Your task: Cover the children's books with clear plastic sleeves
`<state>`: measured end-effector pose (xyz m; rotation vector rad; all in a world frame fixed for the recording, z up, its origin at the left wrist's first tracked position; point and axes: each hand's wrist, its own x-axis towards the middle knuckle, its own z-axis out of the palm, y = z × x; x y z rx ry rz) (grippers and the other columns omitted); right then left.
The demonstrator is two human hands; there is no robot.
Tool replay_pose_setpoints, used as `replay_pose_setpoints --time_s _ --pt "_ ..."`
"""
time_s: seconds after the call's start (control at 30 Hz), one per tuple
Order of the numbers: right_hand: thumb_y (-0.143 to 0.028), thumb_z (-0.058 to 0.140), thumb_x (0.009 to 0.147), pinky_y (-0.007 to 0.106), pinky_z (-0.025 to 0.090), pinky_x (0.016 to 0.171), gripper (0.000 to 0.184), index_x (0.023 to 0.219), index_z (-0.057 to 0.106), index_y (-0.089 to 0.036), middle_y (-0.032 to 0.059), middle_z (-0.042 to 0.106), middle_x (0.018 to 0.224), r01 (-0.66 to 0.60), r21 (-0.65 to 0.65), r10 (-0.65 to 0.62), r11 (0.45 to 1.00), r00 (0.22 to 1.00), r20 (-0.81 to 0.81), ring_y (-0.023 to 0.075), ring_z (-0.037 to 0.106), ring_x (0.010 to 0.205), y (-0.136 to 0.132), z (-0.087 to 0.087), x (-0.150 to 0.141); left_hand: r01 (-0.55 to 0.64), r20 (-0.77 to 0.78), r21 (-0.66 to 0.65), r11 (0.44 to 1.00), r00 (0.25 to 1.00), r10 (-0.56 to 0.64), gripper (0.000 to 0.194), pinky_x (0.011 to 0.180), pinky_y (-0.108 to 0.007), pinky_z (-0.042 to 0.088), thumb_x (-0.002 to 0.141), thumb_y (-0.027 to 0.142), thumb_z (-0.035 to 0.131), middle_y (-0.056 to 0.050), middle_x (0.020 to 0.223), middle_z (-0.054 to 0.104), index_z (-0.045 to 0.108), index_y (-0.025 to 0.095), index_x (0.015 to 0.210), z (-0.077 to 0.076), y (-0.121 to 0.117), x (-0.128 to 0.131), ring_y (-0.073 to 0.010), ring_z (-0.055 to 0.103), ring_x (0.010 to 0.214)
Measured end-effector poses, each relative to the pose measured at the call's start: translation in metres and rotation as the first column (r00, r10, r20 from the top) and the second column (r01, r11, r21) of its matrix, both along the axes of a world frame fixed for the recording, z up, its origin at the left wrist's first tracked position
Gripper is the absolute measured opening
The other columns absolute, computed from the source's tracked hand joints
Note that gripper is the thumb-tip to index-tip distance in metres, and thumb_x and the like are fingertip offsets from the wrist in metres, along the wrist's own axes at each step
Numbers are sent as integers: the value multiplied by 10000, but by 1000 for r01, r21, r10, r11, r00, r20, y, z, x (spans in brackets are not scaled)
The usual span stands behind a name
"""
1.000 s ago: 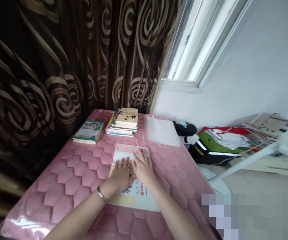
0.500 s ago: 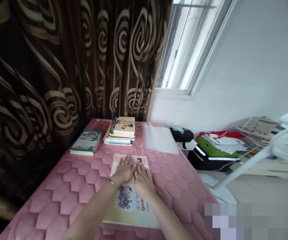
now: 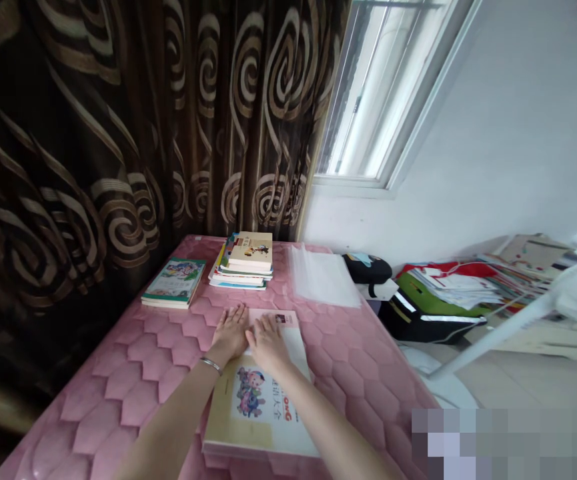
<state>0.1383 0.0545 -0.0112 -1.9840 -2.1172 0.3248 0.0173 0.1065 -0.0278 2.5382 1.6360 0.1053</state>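
With the left hand point(image 3: 228, 333) and right hand point(image 3: 268, 345) lying open and flat across the upper end of the picture book point(image 3: 255, 413), grasping nothing, uneven pressure could make it skid or crease its cover on the soft quilted pink mattress point(image 3: 118, 400), where it lies near the middle.

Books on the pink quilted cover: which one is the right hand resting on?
The large flat book with the cartoon figure on its cover, under the right hand. The green-covered book and the stack of books lie farther off, untouched.
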Motion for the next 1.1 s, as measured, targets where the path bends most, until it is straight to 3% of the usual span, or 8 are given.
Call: replay_pose_setpoints --time_s 0.1,0.17,0.37,0.53,0.7,0.8,0.9,1.1 --pt "-424 167 977 391 106 1168 627 1460 294 -45 128 285 1529 -75 1 75 997 995 -70 238 163 1441 19 -2 -14 32 -23 3 999 999 -32 616 1179 -420 104 901 276 304 -82 1572 181 212 148 1497 -1 0 -3 -218 137 1451" --pt "-455 155 973 403 106 1166 657 1460 283 -33 139 267 1533 -56 -29 54 998 996 -69 240 153 1443 27 -6 -10 28 -24 -2 1000 999 -28 606 1179 -423 106 912 292 287 -70 1573 182 209 163 1498 -1 1 -3 -216 136 1451" --pt "-442 232 965 417 111 1154 679 1447 258 36 214 220 1530 204 -35 -200 978 975 94 277 157 1439 24 -18 50 -21 19 -36 999 1000 22 623 1180 -436 94 932 419 236 -65 1574 166 189 174 1503 1 3 2 -221 153 1448" --pt "-404 221 968 406 124 1152 643 1458 246 12 188 209 1540 199 -33 -193 980 974 119 254 163 1440 19 -22 69 -48 16 -45 998 999 49 621 1180 -448 75 925 394 241 -60 1574 169 206 161 1499 5 0 5 -223 155 1448" --pt "-389 237 966 389 107 1156 640 1460 235 17 186 207 1542 199 -23 -194 980 971 141 254 155 1441 18 -22 63 -76 14 -79 994 997 77 597 1141 -579 44 913 271 237 -149 1560 191 253 79 1477 16 -8 35 -306 164 1439" --pt "-345 223 969 382 104 1155 607 1459 243 12 184 211 1542 195 -24 -190 981 972 138 239 155 1442 17 -23 64 57 53 -113 992 997 -51 584 1168 -479 102 917 302 258 -74 1565 217 270 142 1479 17 -15 63 -224 173 1443" --pt "-317 204 969 383 109 1153 592 1462 238 7 173 208 1545 193 -30 -186 981 971 149 232 151 1443 17 -25 66 65 84 -112 992 995 -55 583 1171 -488 95 933 296 196 -73 1564 221 219 125 1490 14 -18 75 -197 168 1444" --pt "-386 210 967 360 108 1154 626 1464 250 -7 159 214 1548 224 -37 -214 974 961 177 230 175 1437 19 -26 63 -128 100 7 992 987 127 584 1165 -537 44 921 297 247 -83 1538 295 242 153 1487 5 -11 32 -221 223 1429"
